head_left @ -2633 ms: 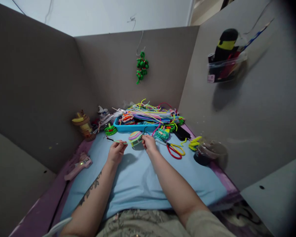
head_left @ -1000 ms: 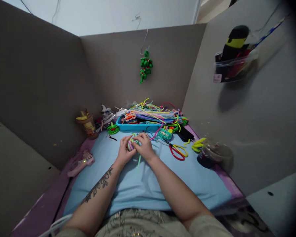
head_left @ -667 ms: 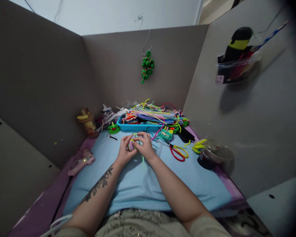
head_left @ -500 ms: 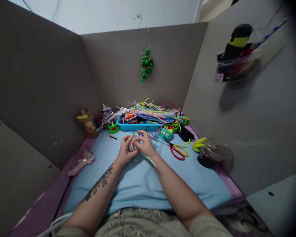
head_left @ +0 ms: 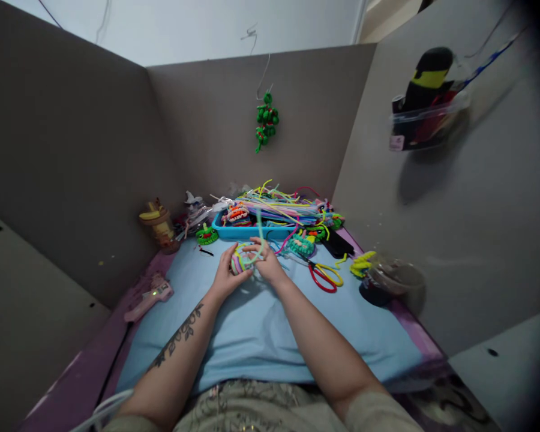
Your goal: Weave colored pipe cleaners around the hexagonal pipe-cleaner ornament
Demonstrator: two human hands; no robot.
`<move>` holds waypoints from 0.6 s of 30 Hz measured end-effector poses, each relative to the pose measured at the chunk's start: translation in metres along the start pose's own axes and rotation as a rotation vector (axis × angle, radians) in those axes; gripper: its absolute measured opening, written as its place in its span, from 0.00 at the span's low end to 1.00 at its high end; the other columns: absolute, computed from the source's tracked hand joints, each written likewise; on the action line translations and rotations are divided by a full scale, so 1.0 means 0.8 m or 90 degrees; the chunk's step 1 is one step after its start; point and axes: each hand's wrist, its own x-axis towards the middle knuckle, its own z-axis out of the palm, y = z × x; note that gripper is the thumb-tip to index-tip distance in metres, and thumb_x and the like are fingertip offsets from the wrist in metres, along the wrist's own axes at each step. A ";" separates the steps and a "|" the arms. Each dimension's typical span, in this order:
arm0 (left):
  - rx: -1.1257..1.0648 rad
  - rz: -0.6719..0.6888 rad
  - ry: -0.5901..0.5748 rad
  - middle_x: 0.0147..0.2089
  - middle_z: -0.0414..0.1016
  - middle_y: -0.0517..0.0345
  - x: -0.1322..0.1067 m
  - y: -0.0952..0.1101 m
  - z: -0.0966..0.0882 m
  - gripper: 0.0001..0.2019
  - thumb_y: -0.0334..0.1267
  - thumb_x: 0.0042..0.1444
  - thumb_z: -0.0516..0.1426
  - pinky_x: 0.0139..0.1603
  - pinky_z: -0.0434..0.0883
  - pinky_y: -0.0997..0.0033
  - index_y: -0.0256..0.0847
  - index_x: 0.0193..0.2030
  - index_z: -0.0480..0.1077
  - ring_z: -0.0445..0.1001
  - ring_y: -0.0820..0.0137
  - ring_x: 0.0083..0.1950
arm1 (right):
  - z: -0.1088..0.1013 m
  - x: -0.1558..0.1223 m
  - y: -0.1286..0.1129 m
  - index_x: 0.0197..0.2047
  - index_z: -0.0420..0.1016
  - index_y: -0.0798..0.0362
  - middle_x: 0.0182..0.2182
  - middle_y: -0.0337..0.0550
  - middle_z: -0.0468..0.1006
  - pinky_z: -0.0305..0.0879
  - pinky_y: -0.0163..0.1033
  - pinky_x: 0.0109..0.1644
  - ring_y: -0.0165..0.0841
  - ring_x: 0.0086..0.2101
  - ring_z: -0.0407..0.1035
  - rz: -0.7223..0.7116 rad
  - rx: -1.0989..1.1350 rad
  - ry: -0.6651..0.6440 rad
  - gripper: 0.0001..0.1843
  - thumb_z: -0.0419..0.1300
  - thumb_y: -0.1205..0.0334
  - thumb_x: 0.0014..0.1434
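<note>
Over the middle of the bench (head_left: 83, 375), the left hand (head_left: 225, 277) holds a striped piece (head_left: 237, 263) while the right hand (head_left: 270, 268) meets its pale green strand (head_left: 260, 227)

On the far side, a blue tray (head_left: 256, 233) is heaped with colourful fuzzy stems (head_left: 281, 210), and a clear tub (head_left: 414, 115) on the right wall holds a black-and-yellow item (head_left: 432, 77); the left fingers curl narrowly round the striped piece, the right ones sit partly spread beside it under the arching strand, and I cannot tell whether they pinch it; both forearms reach in from the near side, blue cloth (head_left: 234, 336) stretching between them, with scissors (head_left: 317, 280) to the right and a pink glue gun (head_left: 146, 301) by the left edge
</note>
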 end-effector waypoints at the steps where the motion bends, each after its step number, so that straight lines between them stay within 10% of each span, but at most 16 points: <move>1: -0.021 -0.025 0.015 0.59 0.59 0.47 0.000 -0.002 0.000 0.40 0.45 0.44 0.64 0.58 0.63 0.56 0.46 0.64 0.53 0.63 0.58 0.59 | -0.002 0.000 -0.002 0.41 0.77 0.48 0.54 0.45 0.64 0.55 0.44 0.59 0.35 0.55 0.60 -0.009 0.010 -0.019 0.12 0.56 0.65 0.54; 18: 0.067 0.071 -0.072 0.59 0.58 0.48 -0.001 0.002 -0.001 0.43 0.45 0.44 0.64 0.62 0.57 0.53 0.48 0.66 0.50 0.58 0.57 0.62 | -0.011 0.001 -0.010 0.33 0.79 0.49 0.47 0.45 0.70 0.54 0.46 0.58 0.38 0.51 0.62 -0.024 -0.052 0.034 0.05 0.63 0.61 0.51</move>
